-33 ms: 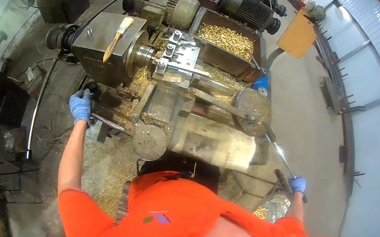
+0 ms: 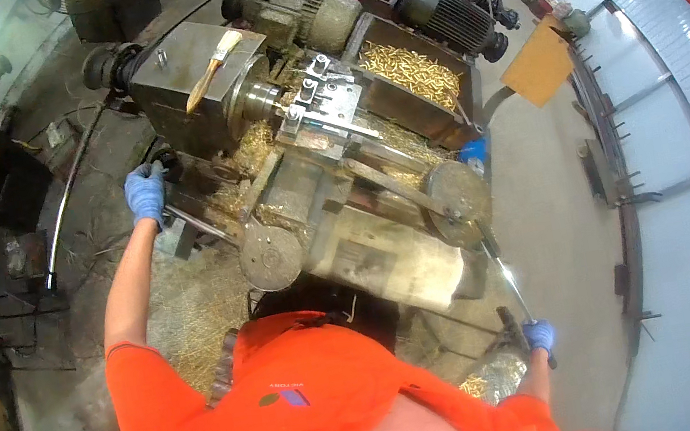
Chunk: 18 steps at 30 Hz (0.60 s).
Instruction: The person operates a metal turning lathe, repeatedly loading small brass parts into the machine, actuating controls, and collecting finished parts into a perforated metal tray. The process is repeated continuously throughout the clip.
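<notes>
1. We stand over a small lathe [image 2: 329,172], its grey steel bed running from the near right to the far left, and we judge that we are working its controls while it cuts.
2. Our left hand [image 2: 145,192], in a blue glove, is closed around a thin steel lever [image 2: 199,226] at the lathe's left side; the grip is clamped on it.
3. Our right hand [image 2: 539,335], also gloved in blue, is closed on the near end of a long bright handle [image 2: 506,275] that rises to a round wheel [image 2: 455,192] on the lathe's right.
4. Between the hands lies a second round disc [image 2: 270,255], dull and worn.
5. Brass chips [image 2: 196,304], fine and stringy, cover the floor on the near left; a tray [image 2: 412,72] on the far side holds short brass parts.
6. A brush [image 2: 213,69] with a wooden handle lies on the boxy headstock [image 2: 186,82].
7. By our reading, the next move calls for a steady pull on one lever while the other hand keeps its hold.
</notes>
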{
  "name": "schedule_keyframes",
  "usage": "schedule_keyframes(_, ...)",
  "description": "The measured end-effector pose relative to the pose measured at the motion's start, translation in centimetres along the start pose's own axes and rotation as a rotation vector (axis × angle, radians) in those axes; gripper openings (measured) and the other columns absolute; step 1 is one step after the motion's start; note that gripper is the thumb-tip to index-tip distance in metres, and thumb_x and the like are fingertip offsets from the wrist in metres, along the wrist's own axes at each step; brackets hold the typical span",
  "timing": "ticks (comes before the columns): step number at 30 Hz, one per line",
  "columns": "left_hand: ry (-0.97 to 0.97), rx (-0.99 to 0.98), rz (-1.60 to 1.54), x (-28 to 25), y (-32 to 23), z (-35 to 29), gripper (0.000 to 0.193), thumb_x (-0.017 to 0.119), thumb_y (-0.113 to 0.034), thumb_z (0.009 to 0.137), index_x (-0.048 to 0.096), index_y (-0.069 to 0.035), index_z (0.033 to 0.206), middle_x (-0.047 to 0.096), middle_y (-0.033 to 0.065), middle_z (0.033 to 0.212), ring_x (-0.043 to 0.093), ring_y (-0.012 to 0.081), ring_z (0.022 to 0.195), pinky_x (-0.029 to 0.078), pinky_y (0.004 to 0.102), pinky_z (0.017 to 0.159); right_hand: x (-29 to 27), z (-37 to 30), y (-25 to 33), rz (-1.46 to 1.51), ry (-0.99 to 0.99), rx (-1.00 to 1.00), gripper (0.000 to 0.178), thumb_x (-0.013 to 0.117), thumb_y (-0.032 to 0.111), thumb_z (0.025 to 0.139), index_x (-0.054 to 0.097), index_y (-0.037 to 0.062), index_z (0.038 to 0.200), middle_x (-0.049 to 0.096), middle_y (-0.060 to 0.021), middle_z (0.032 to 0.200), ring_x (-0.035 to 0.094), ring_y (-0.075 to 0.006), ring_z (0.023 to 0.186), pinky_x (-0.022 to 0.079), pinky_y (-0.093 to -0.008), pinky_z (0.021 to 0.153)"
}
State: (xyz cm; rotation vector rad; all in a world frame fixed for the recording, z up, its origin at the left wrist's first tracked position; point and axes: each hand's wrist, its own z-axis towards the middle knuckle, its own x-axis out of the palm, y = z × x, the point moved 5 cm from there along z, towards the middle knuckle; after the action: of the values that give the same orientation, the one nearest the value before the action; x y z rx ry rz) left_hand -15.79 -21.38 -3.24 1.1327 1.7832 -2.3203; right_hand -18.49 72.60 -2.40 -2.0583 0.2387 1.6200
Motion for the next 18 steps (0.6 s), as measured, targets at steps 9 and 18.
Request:
schedule_keyframes(9, -0.016, -0.068, -0.012, -0.4, -1.0, -0.7, 0.034, 0.064, -0.031, 0.077, 0.066, 0.001, 0.087, 0.066, 0.0162, 0.078, 0.063, 0.0231, 0.069, 0.047, 0.0335, 0.067, -0.5, -2.1, 0.4, 0.099, -0.022, 0.071, 0.037, 0.059, 0.038, 0.071, 0.067, 0.0023, 0.079, 0.063, -0.0210, 0.079, 0.062, -0.0367, 0.078, 0.049, -0.0418, 0.071)
schedule_keyframes(18, -0.042, 0.017, 0.150, -0.2, 1.4, 0.7, 0.032, 0.066, -0.029, 0.076, 0.066, 0.001, 0.084, 0.065, 0.0151, 0.071, 0.060, 0.0239, 0.062, 0.046, 0.0350, 0.063, -2.5, -3.3, 4.8, 0.142, -0.065, -0.001, 0.046, 0.061, 0.046, 0.070, 0.067, 0.0077, 0.094, 0.064, -0.0191, 0.083, 0.062, -0.0345, 0.080, 0.048, -0.0420, 0.072)
